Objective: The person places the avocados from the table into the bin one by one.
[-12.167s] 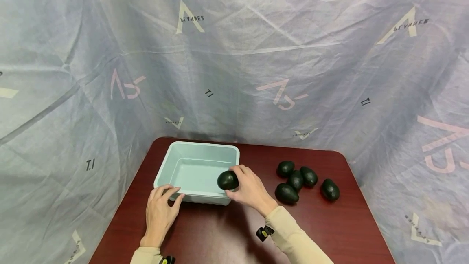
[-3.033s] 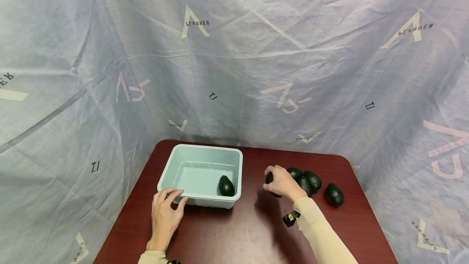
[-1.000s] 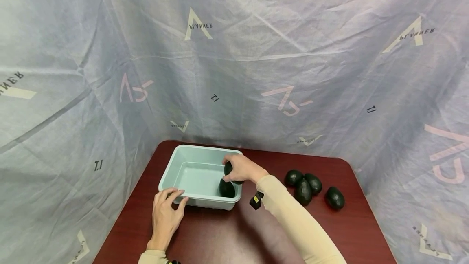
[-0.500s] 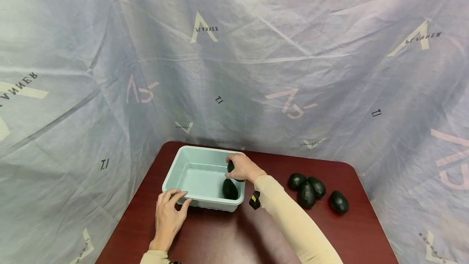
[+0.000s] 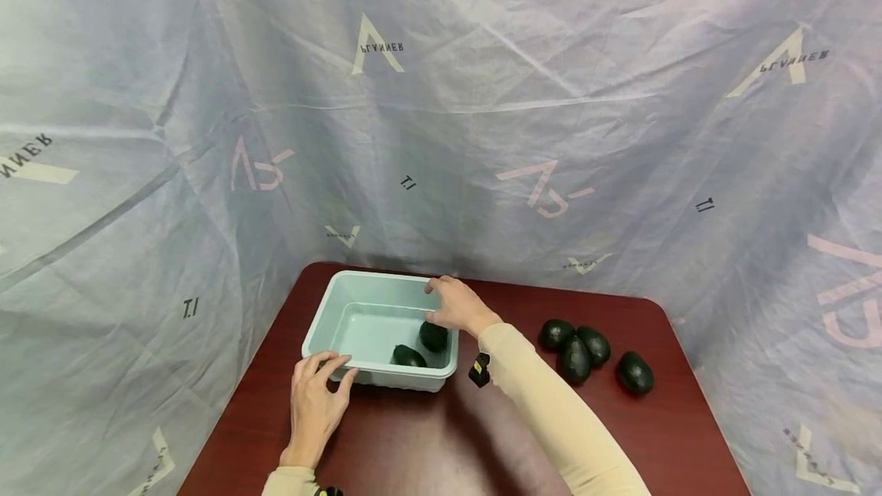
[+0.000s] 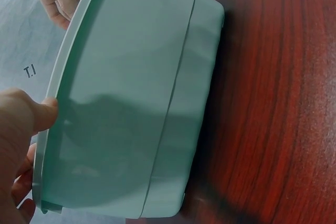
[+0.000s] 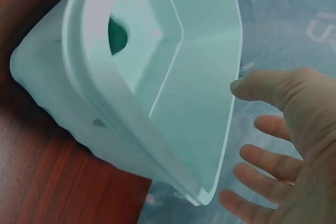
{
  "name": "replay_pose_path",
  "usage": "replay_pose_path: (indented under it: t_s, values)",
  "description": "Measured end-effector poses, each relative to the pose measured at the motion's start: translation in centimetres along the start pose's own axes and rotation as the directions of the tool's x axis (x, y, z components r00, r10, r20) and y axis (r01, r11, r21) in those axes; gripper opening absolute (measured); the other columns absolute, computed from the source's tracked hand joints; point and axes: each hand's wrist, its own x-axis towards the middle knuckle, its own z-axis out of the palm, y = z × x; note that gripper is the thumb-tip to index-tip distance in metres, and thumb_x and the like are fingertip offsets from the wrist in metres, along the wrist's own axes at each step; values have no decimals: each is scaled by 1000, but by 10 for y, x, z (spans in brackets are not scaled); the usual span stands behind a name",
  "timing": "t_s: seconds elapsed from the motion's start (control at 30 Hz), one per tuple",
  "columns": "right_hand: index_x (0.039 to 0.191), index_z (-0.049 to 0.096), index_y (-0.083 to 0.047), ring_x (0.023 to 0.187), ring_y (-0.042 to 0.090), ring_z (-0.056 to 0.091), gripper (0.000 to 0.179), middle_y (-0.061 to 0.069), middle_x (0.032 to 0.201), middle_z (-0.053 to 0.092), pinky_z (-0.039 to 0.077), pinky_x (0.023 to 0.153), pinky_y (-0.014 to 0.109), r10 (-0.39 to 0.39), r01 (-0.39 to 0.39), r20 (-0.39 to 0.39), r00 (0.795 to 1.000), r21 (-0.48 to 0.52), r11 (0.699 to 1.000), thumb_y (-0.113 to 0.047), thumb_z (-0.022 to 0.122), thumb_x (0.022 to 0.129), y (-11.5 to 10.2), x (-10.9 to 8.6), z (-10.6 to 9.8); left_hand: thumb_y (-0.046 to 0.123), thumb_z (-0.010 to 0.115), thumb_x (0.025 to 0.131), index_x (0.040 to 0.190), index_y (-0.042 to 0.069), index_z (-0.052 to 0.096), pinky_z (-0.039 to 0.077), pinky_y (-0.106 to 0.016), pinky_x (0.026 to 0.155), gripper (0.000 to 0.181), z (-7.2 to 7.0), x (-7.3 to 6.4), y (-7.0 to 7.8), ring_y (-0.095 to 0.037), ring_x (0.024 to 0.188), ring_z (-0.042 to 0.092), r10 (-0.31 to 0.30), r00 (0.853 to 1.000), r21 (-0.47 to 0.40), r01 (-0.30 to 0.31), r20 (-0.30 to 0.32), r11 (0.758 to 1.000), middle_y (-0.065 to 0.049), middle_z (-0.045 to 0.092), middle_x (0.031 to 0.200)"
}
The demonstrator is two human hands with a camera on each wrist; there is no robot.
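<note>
A pale green plastic tub (image 5: 393, 380) stands on the table, two dark green avocados inside it. One avocado (image 5: 433, 337) lies by the right wall, the other avocado (image 5: 409, 357) near the front. My left hand (image 5: 315, 408) pinches the tub's front rim near its left corner; the left wrist view shows the thumb (image 6: 48, 113) on the outer side and the fingertips beyond the rim. Over the tub's right edge, my right hand (image 5: 458, 306) holds nothing, its fingers spread. The right wrist view shows that hand (image 7: 299, 150) beside the rim, part of an avocado (image 7: 117, 36) visible inside the tub.
On the right of the dark red table (image 5: 510, 419), three avocados (image 5: 574, 360) lie clustered together. A single avocado (image 5: 635, 373) sits further right. A grey printed sheet (image 5: 441, 136) hangs behind and at both sides of the table.
My right hand has let go of the second avocado inside the tub and risen slightly, fingers spreading. The first avocado has shifted left along the front wall. My left hand stays on the rim.
</note>
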Motion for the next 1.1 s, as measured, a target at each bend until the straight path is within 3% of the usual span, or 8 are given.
replay_pose_path:
  t_s: [0.4, 0.67, 1.0, 1.1]
  values:
    - [137, 67, -11, 129, 32, 64, 47, 14, 142, 65, 55, 106, 46, -13, 14, 28, 1000, -25, 1000, -32, 79, 96, 10, -3, -4, 11, 96, 75, 103, 9, 84, 41, -50, 98, 31, 0, 2, -2, -43, 110, 59, -2, 1000, 2, 2, -10, 1000, -15, 72, 109]
    - [140, 66, -12, 136, 33, 60, 50, 13, 148, 62, 54, 109, 48, 39, -41, 41, 998, 60, 997, -33, 79, 96, 18, -9, -5, 11, 96, 76, 104, 10, 84, 41, -51, 100, 31, 1, 2, -1, -43, 111, 58, -8, 1000, -7, 8, -12, 1000, -15, 72, 110]
    - [141, 65, -7, 115, 31, 67, 53, 15, 139, 67, 56, 101, 49, 73, -74, 7, 997, 102, 992, -28, 80, 96, 37, -19, -7, 12, 95, 77, 105, 9, 84, 41, -52, 99, 30, 1, 0, 0, -43, 111, 58, -16, 1000, -13, 16, 2, 1000, -15, 72, 111]
    - [141, 65, -6, 118, 33, 67, 53, 14, 137, 69, 55, 103, 49, 79, -79, 6, 997, 113, 990, -27, 80, 95, 41, -22, -8, 12, 96, 76, 104, 9, 84, 41, -51, 99, 30, 0, 0, 0, -42, 110, 58, -13, 1000, -10, 13, -5, 1000, -14, 72, 110]
